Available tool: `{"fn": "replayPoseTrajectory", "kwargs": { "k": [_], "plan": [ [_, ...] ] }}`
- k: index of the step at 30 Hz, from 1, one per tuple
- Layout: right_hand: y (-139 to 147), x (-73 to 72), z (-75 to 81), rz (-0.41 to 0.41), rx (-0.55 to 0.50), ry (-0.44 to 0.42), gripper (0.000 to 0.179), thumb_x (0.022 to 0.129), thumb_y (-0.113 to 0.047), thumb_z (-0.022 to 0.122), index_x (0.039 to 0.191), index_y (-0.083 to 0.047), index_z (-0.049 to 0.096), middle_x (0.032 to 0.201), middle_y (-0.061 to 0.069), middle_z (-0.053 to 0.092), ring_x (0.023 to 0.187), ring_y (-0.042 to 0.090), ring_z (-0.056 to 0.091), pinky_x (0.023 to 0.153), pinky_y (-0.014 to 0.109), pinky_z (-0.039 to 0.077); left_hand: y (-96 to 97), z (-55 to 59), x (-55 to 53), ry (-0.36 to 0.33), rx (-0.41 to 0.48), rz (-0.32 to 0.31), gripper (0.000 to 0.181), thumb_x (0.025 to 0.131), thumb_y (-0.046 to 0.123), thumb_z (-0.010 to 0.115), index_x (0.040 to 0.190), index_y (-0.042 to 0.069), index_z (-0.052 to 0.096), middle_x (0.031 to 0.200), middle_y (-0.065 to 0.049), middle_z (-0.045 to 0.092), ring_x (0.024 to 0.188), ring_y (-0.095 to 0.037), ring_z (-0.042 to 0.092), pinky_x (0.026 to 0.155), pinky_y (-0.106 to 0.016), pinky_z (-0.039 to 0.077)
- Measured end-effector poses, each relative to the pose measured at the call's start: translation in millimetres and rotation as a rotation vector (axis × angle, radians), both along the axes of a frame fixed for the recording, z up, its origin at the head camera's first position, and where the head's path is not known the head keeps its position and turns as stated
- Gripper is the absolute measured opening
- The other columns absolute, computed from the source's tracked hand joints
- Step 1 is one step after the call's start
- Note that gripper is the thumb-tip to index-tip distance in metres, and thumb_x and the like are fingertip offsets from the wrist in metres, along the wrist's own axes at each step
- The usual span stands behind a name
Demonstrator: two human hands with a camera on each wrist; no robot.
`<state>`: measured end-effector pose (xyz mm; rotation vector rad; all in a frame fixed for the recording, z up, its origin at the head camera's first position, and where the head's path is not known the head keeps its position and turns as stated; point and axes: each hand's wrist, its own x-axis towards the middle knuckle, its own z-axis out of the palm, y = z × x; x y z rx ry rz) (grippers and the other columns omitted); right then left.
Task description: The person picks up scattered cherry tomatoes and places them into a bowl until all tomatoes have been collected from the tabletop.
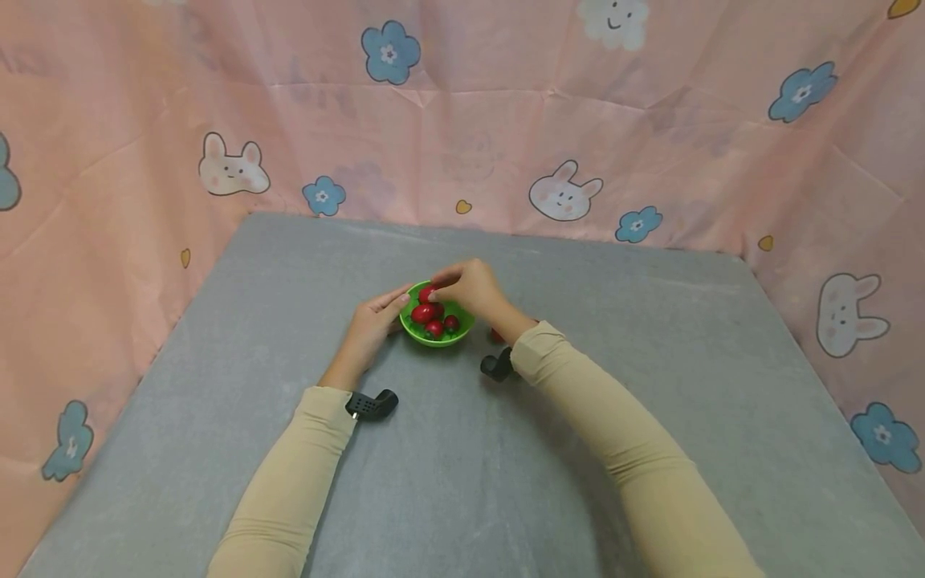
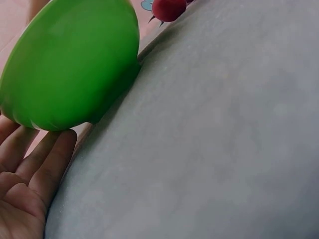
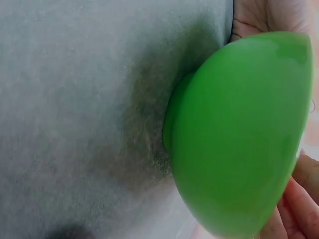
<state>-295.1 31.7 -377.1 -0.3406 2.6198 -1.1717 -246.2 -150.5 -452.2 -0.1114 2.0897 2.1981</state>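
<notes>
A green bowl (image 1: 435, 342) stands on the grey table, with several cherry tomatoes (image 1: 422, 313) inside. My left hand (image 1: 370, 327) holds the bowl's left side, thumb at the rim and fingers against the outer wall; the left wrist view shows those fingers (image 2: 52, 159) touching the green wall. Over the far side of the bowl, my right hand (image 1: 473, 291) pinches a red cherry tomato (image 1: 427, 295) between thumb and fingers. In the right wrist view the bowl (image 3: 239, 129) covers most of the right fingers (image 3: 299, 209) and whatever they hold.
Another cherry tomato (image 1: 496, 335) lies right of the bowl, partly hidden by the right wrist; the left wrist view shows a red tomato (image 2: 168, 9) with its green calyx. A pink patterned cloth (image 1: 462, 120) hangs behind the grey table (image 1: 433, 482).
</notes>
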Motion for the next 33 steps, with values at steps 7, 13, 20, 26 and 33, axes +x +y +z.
{"fn": "replayPoseTrajectory", "kwargs": {
  "k": [7,13,20,26,33],
  "plan": [
    [13.0,0.7,3.2,-0.031,-0.041,-0.015,0.030,0.086,-0.020,0.079,0.112,-0.006,0.075,0.115,0.011,0.074,0.114,0.025,0.064,0.099,0.038,0.055,1.0,-0.2,-0.1,0.007,-0.009,-0.001,0.042,0.102,0.027,0.057,0.140,0.009,0.058,0.145,-0.010,0.056,0.101,0.002,0.064,0.085,-0.017,0.056],
    [33.3,4.8,5.8,-0.067,-0.105,-0.049,0.032,0.087,-0.020,0.078,0.114,-0.005,0.075,0.118,0.011,0.073,0.115,0.024,0.063,0.099,0.040,0.053,1.9,1.0,0.7,0.012,-0.017,-0.001,0.042,0.102,0.027,0.057,0.140,0.009,0.058,0.145,-0.010,0.056,0.107,-0.001,0.064,0.089,-0.019,0.057],
    [63.0,8.4,5.2,-0.096,-0.151,-0.068,0.035,0.086,-0.024,0.078,0.116,-0.005,0.074,0.119,0.010,0.073,0.114,0.024,0.064,0.103,0.043,0.051,2.0,1.2,0.8,0.006,-0.016,0.003,0.043,0.102,0.027,0.057,0.141,0.010,0.056,0.147,-0.009,0.054,0.112,-0.003,0.063,0.091,-0.020,0.056],
    [83.6,11.4,4.9,-0.123,-0.148,-0.080,0.035,0.085,-0.027,0.079,0.114,-0.008,0.075,0.119,0.010,0.073,0.114,0.023,0.063,0.092,0.035,0.050,1.7,0.8,1.0,0.009,-0.005,0.003,0.042,0.102,0.026,0.056,0.141,0.009,0.056,0.147,-0.009,0.054,0.118,-0.008,0.061,0.091,-0.019,0.056],
    [103.5,16.2,3.1,-0.124,-0.152,-0.082,0.036,0.088,-0.024,0.077,0.118,-0.004,0.072,0.123,0.013,0.071,0.118,0.025,0.060,0.106,0.042,0.049,1.6,-0.7,-0.3,0.009,-0.006,0.009,0.042,0.102,0.026,0.057,0.141,0.009,0.057,0.146,-0.010,0.055,0.107,-0.001,0.064,0.089,-0.018,0.056]
  ]
}}
